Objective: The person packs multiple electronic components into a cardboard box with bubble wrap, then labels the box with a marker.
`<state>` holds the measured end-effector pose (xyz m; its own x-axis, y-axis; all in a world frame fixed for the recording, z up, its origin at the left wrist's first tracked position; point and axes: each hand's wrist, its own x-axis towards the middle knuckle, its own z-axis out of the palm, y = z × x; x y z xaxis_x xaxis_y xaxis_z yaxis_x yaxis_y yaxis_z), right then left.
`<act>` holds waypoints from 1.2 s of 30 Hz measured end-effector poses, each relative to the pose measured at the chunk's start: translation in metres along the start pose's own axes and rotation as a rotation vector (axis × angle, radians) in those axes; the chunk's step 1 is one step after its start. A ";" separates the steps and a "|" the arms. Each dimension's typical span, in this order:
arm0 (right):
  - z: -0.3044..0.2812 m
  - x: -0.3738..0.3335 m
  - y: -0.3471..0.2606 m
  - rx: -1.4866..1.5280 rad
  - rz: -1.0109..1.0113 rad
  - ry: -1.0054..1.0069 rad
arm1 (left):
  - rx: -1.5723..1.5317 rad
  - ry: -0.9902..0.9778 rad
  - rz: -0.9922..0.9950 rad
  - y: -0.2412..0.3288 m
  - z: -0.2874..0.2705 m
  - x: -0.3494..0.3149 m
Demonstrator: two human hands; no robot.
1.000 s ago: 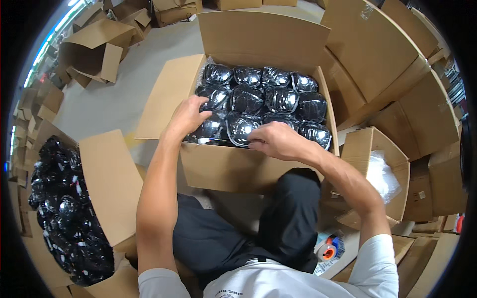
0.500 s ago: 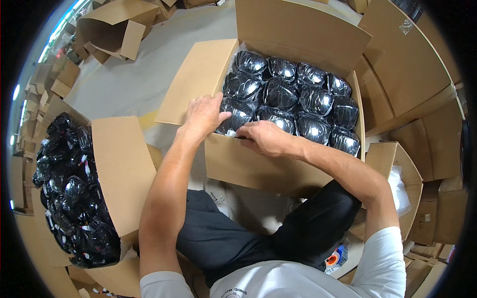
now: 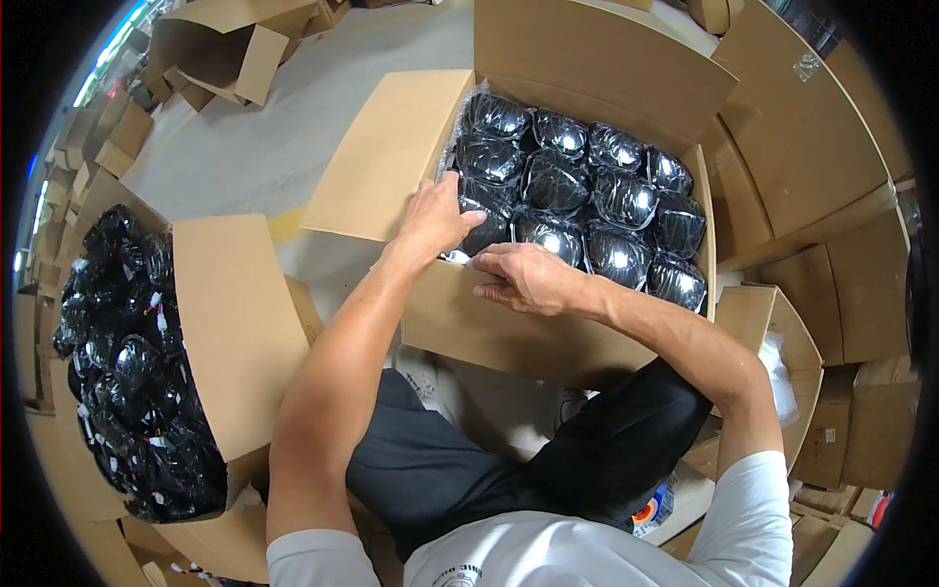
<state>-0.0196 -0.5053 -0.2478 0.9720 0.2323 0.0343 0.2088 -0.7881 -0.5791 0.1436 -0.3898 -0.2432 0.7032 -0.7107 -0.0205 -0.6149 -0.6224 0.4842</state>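
Observation:
An open cardboard box [image 3: 489, 323] in front of me holds rows of black, glossy rounded parts [image 3: 556, 183] in clear plastic wrap. My left hand [image 3: 435, 217] lies over the box's left side, fingers stretched along it and thumb on the wrapped part [image 3: 486, 210] in the near left corner. At the front rim, my right hand [image 3: 533, 279] has its fingers bent beside that same part. Whatever its fingertips pinch is hidden. A small white piece [image 3: 457, 256] shows between the two hands.
On the left stands another open box [image 3: 230, 333], heaped with black bagged parts [image 3: 132, 362] with small white and red bits. Large cartons [image 3: 802, 137] line the right side, above a smaller box with clear plastic [image 3: 778, 377]. An open carton [image 3: 220, 49] lies at the far left.
My left hand has shifted slightly right and inward, its thumb farther over the corner part. The right hand stays at the front rim, nearly in place. The view has shifted slightly.

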 end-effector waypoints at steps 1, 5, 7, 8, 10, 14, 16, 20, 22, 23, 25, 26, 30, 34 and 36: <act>0.000 -0.001 -0.001 -0.001 0.002 -0.001 | -0.002 -0.001 0.001 -0.001 0.000 0.003; -0.003 0.006 -0.019 -0.088 0.013 0.006 | -0.222 -0.116 -0.090 -0.022 -0.012 0.024; -0.004 0.009 -0.026 -0.143 0.060 -0.026 | -0.416 -0.296 -0.409 -0.025 -0.015 0.035; -0.003 0.010 -0.026 -0.203 0.022 -0.010 | -0.416 -0.205 -0.399 -0.025 -0.010 0.037; -0.003 0.015 -0.029 -0.290 -0.014 -0.069 | -0.417 -0.197 -0.399 -0.027 -0.010 0.042; 0.003 0.015 -0.039 -0.382 -0.080 0.164 | -0.437 -0.213 -0.415 -0.020 -0.015 0.047; 0.008 0.023 -0.044 -0.392 -0.122 0.217 | -0.434 -0.227 -0.425 -0.011 -0.018 0.048; 0.023 0.046 -0.054 -0.509 -0.202 0.111 | -0.400 -0.218 -0.434 -0.006 -0.016 0.047; 0.029 0.053 -0.051 -0.673 -0.229 -0.002 | -0.478 -0.214 -0.413 -0.014 -0.014 0.045; 0.031 0.054 -0.049 -0.677 -0.227 -0.003 | -0.481 -0.213 -0.409 -0.016 -0.014 0.046; 0.032 0.049 -0.042 -0.668 -0.168 0.184 | -0.422 -0.190 -0.414 -0.018 -0.011 0.045; 0.026 0.044 -0.044 -0.692 -0.125 0.162 | -0.388 -0.182 -0.414 -0.019 -0.012 0.046; 0.007 0.031 -0.031 -0.663 -0.009 0.228 | -0.319 -0.160 -0.385 -0.011 -0.015 0.044; 0.000 0.026 -0.013 -0.617 -0.116 -0.011 | -0.146 -0.149 -0.309 -0.024 -0.016 0.043; -0.004 0.025 -0.011 -0.579 -0.148 -0.093 | -0.031 -0.108 -0.201 -0.020 -0.013 0.039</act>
<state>0.0023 -0.4931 -0.2372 0.9203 0.3911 -0.0057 0.3907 -0.9199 -0.0349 0.1878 -0.4003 -0.2425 0.7675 -0.6050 -0.2119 -0.4533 -0.7460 0.4878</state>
